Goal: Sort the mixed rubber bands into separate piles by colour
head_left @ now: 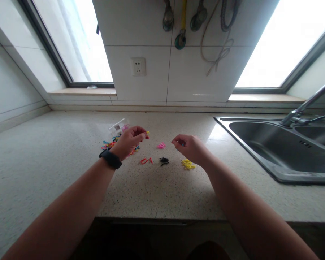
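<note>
From the head view, I have my left hand [132,140] just above the bench [162,196], thumb and finger pinched on a small yellow piece [148,132], with a bit of red showing beside it. My right hand [190,146] hovers above and near the yellow pile [188,165], fingers curled together; I can't tell whether anything is between them. Partly behind my left hand lies the mixed pile [108,145], near the clear bag [116,128]. Between my hands, apart from one another, are the pink pile [160,145], the red pieces [143,161] and the black pile [164,160]. I judge I'm midway through parting these by colour, picking one piece out. The next move would seem to call for bringing the yellow one across to its own colour, without disturbing the groups between.
</note>
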`<move>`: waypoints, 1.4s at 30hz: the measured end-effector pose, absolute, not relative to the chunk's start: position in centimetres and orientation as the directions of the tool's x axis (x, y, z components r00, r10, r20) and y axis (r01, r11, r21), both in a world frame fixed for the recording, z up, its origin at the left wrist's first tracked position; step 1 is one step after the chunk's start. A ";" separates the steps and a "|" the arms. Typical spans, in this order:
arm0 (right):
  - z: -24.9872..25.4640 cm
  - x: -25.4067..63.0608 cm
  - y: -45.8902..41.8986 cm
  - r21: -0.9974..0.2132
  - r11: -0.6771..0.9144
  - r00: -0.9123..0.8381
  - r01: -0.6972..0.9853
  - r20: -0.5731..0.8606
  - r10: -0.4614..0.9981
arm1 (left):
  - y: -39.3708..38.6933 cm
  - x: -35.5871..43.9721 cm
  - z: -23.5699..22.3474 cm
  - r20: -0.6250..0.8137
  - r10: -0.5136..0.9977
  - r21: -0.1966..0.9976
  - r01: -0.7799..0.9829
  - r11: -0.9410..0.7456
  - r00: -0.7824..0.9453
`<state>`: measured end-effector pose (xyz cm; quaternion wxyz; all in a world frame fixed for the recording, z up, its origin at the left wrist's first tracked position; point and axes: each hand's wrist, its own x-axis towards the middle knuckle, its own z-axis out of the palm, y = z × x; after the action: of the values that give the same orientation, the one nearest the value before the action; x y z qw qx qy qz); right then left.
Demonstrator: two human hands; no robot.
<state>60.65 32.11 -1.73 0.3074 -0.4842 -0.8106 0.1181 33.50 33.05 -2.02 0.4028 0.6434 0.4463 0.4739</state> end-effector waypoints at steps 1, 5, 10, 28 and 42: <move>-1.7 60.5 32.0 -0.503 0.512 -0.343 0.697 0.393 0.853 | 32.8 34.0 -2.1 0.243 0.957 0.953 0.145 -0.266 0.159; -1.4 59.8 31.4 -0.591 0.531 -0.333 0.607 0.418 0.845 | 31.8 35.8 -2.4 0.219 0.950 0.975 -0.021 -0.220 0.221; -1.0 59.1 30.5 -0.724 0.539 -0.323 0.431 0.434 0.841 | 30.4 37.8 -1.9 0.202 0.929 0.979 -0.046 -0.198 0.311; -0.2 59.0 29.6 -0.836 0.502 -0.330 0.224 0.419 0.846 | 29.4 38.5 -1.0 0.215 0.915 0.976 -0.045 -0.212 0.342; 0.3 59.3 29.6 -0.874 0.464 -0.275 0.147 0.414 0.868 | 29.6 38.4 -1.2 0.227 0.919 0.971 -0.146 -0.188 0.323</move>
<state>59.28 29.63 0.29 0.4833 -0.3594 -0.7059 0.3729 38.41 29.59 -1.23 0.5496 0.5993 0.3223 0.4846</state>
